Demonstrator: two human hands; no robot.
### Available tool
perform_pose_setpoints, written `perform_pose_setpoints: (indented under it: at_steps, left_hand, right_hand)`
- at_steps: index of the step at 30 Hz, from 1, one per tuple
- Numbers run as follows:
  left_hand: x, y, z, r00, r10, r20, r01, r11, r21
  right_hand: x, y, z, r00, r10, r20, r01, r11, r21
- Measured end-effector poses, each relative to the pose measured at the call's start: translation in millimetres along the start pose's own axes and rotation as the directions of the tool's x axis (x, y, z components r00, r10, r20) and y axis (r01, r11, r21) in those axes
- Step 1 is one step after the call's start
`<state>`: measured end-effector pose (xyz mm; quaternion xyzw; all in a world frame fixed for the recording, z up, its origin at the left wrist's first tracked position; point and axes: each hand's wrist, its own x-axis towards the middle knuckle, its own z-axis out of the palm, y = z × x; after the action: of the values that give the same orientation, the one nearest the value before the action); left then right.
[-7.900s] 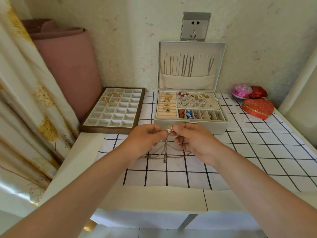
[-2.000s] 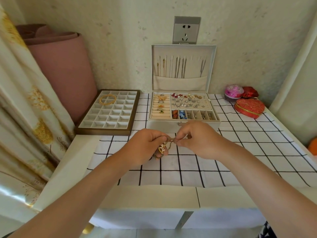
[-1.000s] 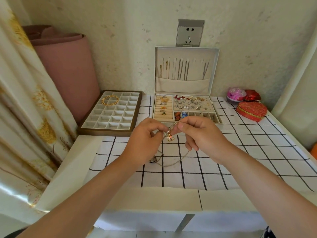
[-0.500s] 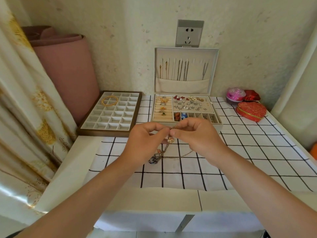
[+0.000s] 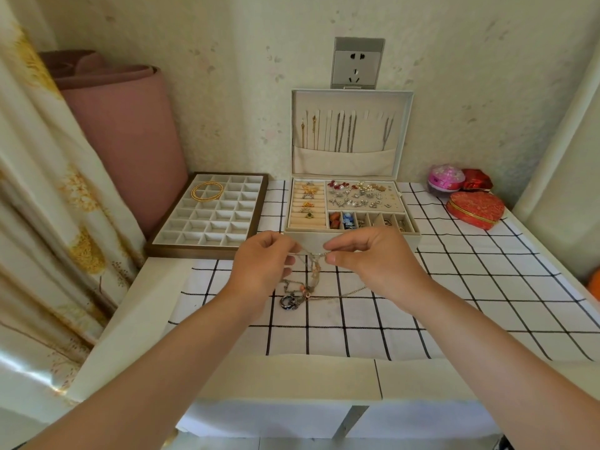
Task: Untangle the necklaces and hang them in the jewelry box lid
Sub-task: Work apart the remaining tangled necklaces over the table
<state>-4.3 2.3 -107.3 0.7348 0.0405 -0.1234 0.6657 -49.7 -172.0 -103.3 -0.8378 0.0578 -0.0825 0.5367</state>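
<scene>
A tangle of thin necklaces [image 5: 303,292] hangs between my hands over the checked cloth, its pendants and a dark ring resting on the cloth. My left hand [image 5: 263,271] pinches one end of a chain. My right hand [image 5: 373,261] pinches the chain a short way to the right, so a taut stretch runs between the fingertips. Behind them stands the white jewelry box [image 5: 352,235], its lid [image 5: 352,99] upright against the wall with several necklaces hanging in it above a fabric pocket.
A brown compartment tray [image 5: 207,219] with a gold bangle lies left of the box. A red heart-shaped box [image 5: 475,209] and a pink round box [image 5: 444,178] sit at the back right. A pink roll and a curtain stand at the left.
My hands have drawn slightly apart, stretching a short length of chain level between them. The rest of the tangle has sunk onto the cloth.
</scene>
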Motion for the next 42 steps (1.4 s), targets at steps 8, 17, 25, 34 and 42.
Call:
perform_pose_setpoints:
  at_steps: [8, 17, 25, 34, 42]
  left_hand:
    - [7.8, 1.3, -14.6, 0.941, -0.161, 0.299, 0.293, 0.831, -0.472]
    - [-1.7, 1.5, -10.3, 0.961, 0.017, 0.275, -0.048, 0.993, 0.106]
    - [-16.9, -6.3, 4.4, 0.876, 0.297, 0.38, -0.392, 0.898, 0.202]
    - [-14.1, 2.3, 3.4, 0.871, 0.202, 0.449, -0.259, 0.963, 0.069]
    - [-11.7, 0.6, 3.8, 0.88, 0.273, 0.389, -0.309, 0.951, 0.031]
  right_hand:
    - [3.5, 6.3, -9.9, 0.997, 0.041, 0.061, -0.027, 0.973, -0.227]
    - [6.8, -1.4, -7.0, 0.957, 0.221, 0.19, -0.278, 0.889, 0.365]
    - [-2.7, -12.3, -12.2, 0.934, 0.162, 0.317, -0.279, 0.886, 0.37]
    - [-1.1, -8.4, -14.9, 0.964, 0.094, 0.248, -0.179, 0.92, 0.349]
    - [3.1, -1.5, -17.1, 0.998, 0.039, 0.053, -0.045, 0.992, 0.117]
